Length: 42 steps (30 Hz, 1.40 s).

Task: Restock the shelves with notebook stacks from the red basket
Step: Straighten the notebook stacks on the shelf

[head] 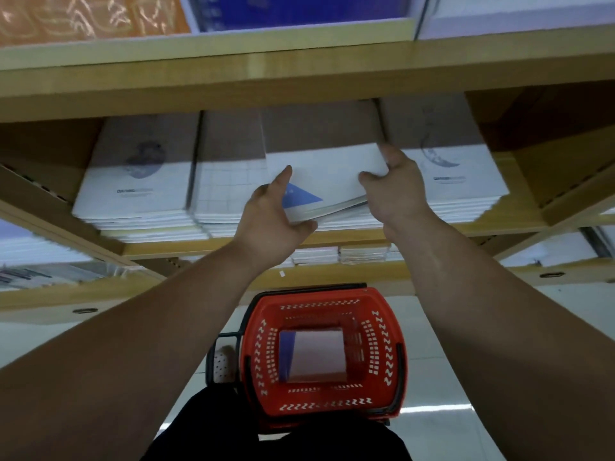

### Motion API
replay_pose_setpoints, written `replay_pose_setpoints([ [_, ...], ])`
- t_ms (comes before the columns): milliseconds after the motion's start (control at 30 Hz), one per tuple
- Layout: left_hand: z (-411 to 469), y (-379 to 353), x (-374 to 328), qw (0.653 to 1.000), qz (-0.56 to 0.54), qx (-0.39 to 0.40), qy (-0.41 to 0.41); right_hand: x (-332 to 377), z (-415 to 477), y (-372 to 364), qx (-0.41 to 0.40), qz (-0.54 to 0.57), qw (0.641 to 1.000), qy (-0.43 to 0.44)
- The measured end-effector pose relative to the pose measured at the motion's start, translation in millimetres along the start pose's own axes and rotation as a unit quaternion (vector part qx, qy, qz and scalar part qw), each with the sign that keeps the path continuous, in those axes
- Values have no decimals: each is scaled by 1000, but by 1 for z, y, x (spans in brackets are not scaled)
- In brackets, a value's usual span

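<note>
A white notebook stack with a blue triangle on its cover (327,181) lies tilted on the middle pile of the wooden shelf (186,249). My left hand (276,214) grips its near left corner, thumb under the edge and forefinger on top. My right hand (397,186) pinches its right edge. Below, on the floor, stands the red basket (253,354) with more notebooks (316,354) lying flat at its bottom.
White notebook piles fill the shelf: one with a dark print at left (133,188), a grid-patterned one (229,184), one at right (459,181). A shelf board (299,78) hangs close above. Lower shelves hold more stacks (352,254). My dark-clothed legs (233,434) are beside the basket.
</note>
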<state>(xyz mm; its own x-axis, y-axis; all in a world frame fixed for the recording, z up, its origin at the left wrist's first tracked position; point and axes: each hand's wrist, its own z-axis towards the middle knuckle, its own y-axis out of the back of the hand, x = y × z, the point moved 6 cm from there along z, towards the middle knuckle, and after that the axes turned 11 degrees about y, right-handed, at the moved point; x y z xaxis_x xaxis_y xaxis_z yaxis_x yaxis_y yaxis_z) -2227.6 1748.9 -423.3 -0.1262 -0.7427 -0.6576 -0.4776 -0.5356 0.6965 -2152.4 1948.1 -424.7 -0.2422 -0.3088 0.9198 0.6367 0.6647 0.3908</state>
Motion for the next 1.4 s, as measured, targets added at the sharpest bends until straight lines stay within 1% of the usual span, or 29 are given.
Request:
replay_pose_setpoints([
  [100, 7, -18, -20, 999, 34, -3, -7, -11, 4, 25, 9, -36, 999, 24],
  [233, 12, -30, -28, 992, 127, 0, -24, -26, 4, 40, 47, -96, 994, 29],
  [300, 13, -33, -27, 989, 142, -1, -27, -32, 6, 42, 57, -95, 994, 24],
  [467, 18, -45, -27, 987, 154, -11, -48, -38, 4, 52, 48, -96, 994, 29],
  [533, 26, -45, -27, 981, 183, -17, -60, -40, 3, 52, 74, -115, 990, 37],
  [567, 32, -42, -28, 973, 219, -25, -70, -40, 2, 50, 96, -150, 983, 46],
  [600, 37, -39, -29, 962, 260, -35, -80, -40, 3, 49, 118, -211, 968, 60],
  [667, 45, -32, -31, 943, 315, -50, -93, -35, 9, 47, 137, -338, 926, 96],
  [700, 48, -28, -32, 939, 327, -55, -93, -34, 13, 46, 138, -363, 916, 101],
  [767, 50, -23, -31, 934, 339, -73, -91, -36, 22, 42, 151, -360, 916, 92],
  [833, 50, -23, -28, 931, 343, -79, -95, -38, 28, 38, 175, -373, 907, 86],
  [900, 51, -26, -23, 937, 330, -66, -91, -38, 30, 36, 198, -395, 893, 87],
  [967, 50, -26, -24, 949, 299, -53, -85, -35, 32, 34, 215, -402, 886, 85],
  [1033, 48, -25, -27, 960, 265, -36, -76, -32, 31, 30, 227, -382, 893, 72],
  [1100, 44, -22, -30, 973, 222, -16, -60, -27, 24, 24, 224, -339, 912, 60],
  [1200, 30, -20, -32, 993, 115, -7, -34, -19, 7, 20, 181, -254, 949, 36],
  [1267, 16, -20, -30, 999, 32, -12, -25, -14, -7, 22, 138, -188, 972, 11],
  [1333, 2, -19, -24, 998, -61, -14, -1, -9, -21, 27, 91, -142, 986, -9],
  [1400, -9, -18, -16, 993, -119, -11, 12, -7, -37, 34, 39, -126, 991, -36],
])
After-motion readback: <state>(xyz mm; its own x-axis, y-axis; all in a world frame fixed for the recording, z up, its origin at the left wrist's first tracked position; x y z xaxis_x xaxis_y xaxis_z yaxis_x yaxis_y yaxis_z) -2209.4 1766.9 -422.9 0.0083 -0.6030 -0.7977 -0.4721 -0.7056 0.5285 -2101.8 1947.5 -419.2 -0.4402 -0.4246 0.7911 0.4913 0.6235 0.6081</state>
